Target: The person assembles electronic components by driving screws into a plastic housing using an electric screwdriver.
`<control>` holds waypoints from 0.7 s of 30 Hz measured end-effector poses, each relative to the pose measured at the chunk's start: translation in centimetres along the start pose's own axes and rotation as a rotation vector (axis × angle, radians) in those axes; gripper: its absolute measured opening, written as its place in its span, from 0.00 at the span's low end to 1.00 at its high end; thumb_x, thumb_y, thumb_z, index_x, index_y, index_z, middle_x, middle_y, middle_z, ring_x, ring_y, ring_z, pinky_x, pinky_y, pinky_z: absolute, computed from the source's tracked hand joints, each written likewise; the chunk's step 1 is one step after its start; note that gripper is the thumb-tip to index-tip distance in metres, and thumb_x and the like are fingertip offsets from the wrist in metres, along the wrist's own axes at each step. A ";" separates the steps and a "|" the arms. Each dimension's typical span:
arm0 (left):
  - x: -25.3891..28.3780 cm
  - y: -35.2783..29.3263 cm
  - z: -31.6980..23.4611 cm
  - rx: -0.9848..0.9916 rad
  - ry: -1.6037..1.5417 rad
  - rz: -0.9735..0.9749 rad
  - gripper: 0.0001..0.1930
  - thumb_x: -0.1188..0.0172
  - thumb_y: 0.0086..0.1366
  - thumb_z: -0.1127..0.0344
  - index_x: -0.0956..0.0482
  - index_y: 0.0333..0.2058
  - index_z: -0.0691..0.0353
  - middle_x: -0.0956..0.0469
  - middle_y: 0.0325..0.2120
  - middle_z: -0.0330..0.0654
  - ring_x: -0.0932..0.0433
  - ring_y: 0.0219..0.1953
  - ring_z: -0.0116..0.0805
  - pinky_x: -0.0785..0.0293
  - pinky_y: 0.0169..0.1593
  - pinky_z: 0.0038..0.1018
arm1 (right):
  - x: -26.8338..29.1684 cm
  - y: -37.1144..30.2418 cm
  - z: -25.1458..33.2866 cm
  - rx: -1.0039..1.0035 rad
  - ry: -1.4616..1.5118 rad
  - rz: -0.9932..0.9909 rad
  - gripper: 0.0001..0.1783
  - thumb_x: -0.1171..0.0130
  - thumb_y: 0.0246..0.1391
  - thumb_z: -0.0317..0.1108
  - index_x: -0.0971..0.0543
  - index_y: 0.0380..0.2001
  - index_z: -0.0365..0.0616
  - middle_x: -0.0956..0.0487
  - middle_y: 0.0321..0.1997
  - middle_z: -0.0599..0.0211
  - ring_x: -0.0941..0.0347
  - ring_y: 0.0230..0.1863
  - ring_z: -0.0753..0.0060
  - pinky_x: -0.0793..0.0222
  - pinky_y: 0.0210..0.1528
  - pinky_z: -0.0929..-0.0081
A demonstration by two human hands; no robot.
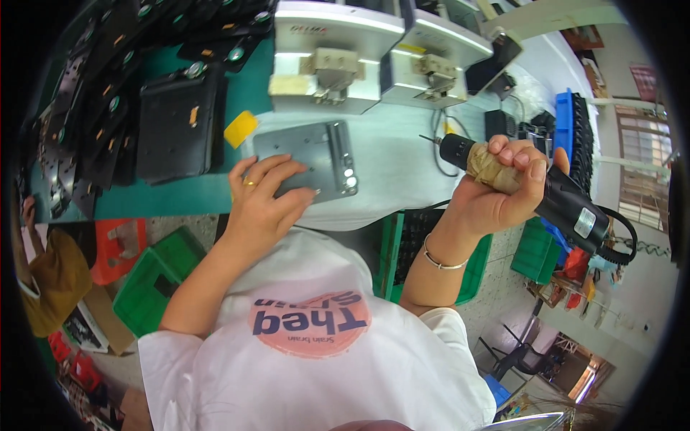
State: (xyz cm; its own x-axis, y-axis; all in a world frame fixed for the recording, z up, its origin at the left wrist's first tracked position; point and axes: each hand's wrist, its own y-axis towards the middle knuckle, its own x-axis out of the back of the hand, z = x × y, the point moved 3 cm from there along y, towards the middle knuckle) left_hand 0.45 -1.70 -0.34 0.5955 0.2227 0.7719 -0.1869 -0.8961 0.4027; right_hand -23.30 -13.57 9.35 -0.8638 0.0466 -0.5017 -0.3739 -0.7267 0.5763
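A flat dark grey metal panel (316, 149) lies on the pale table cover in front of me. My left hand (264, 197) rests on its near left part, fingers stretched out and apart, a ring on one of them. Raised to the right, my right hand (503, 179) is wrapped round a black electric screwdriver (575, 210). Tan tape covers part of its body, and its thin bit points left, away from the panel. A black coiled cord hangs from the screwdriver's rear end.
Two white machines (338, 36) with metal front fittings stand behind the panel. A yellow card (241, 129) lies beside it. Black panels (180, 126) crowd the left of the table. Green crates (158, 276) stand below the edge. Another person (57, 276) is at far left.
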 end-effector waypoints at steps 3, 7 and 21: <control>-0.1 -0.1 0.0 0.099 -0.057 0.016 0.08 0.33 0.51 0.68 0.20 0.31 0.51 0.23 0.45 0.35 0.31 0.56 0.40 0.49 0.60 0.42 | -0.6 1.9 0.0 0.084 -0.018 0.018 0.25 0.45 0.52 0.26 0.38 0.53 0.36 0.29 0.23 0.63 0.31 0.24 0.72 0.27 0.30 0.70; -0.1 0.2 -0.4 0.136 -0.082 0.037 0.08 0.34 0.52 0.69 0.21 0.31 0.53 0.23 0.44 0.35 0.31 0.57 0.40 0.49 0.61 0.43 | -1.9 3.0 -0.6 0.181 -0.053 0.047 0.27 0.42 0.50 0.25 0.38 0.53 0.35 0.28 0.23 0.63 0.31 0.23 0.73 0.26 0.31 0.70; -0.4 0.4 -0.4 0.187 -0.085 0.031 0.07 0.34 0.51 0.68 0.23 0.28 0.51 0.24 0.44 0.33 0.31 0.56 0.38 0.50 0.60 0.44 | -2.4 4.3 -3.8 0.128 -0.167 0.110 0.22 0.42 0.52 0.23 0.34 0.51 0.38 0.27 0.23 0.65 0.29 0.24 0.75 0.25 0.31 0.70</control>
State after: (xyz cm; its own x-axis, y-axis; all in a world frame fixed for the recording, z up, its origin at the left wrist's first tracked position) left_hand -0.13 -2.05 -0.27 0.6567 0.1680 0.7352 -0.0622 -0.9595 0.2748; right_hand -21.57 -19.40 10.62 -0.9417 0.0927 -0.3235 -0.3049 -0.6416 0.7039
